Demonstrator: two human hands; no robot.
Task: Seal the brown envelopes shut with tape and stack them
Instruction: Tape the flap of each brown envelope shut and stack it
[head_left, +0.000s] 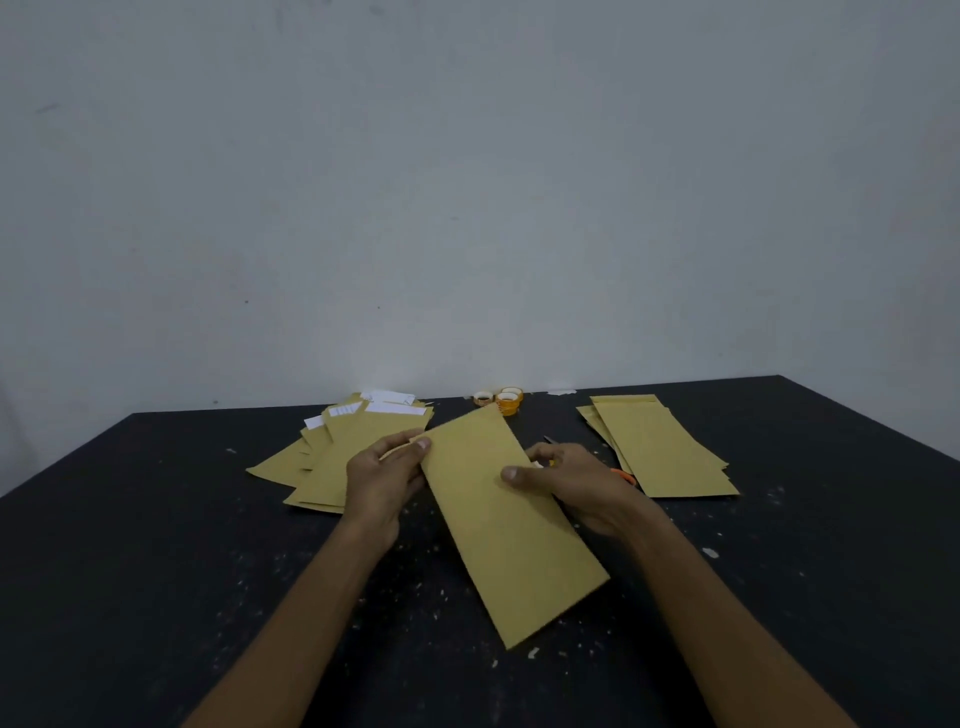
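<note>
Your forearms come in from the near edge of the view and meet over the middle of the dark tabletop, which is flecked with small white scraps. Between them you hold one brown envelope, blank face up. It lies at a slant, with its far end toward the left and its near corner pointing right. Whether that near corner touches the tabletop cannot be told.

Your left hand pinches the envelope's far left corner, thumb on top and fingers curled under the edge. Your right hand pinches the right long edge, thumb pressed flat on the upper face and fingers tucked behind.

To the left, just beyond your left hand, a loose pile of envelopes fans out, and white paper shows at the far ends of several. To the right, well apart from that pile, a neater stack of envelopes lies with its edges slightly offset. An orange handle of a pair of scissors peeks out between your right wrist and that stack.

At the far edge of the tabletop, between the two groups, stand three tape rolls close together, just past the held envelope's far end. A plain pale wall rises behind.
</note>
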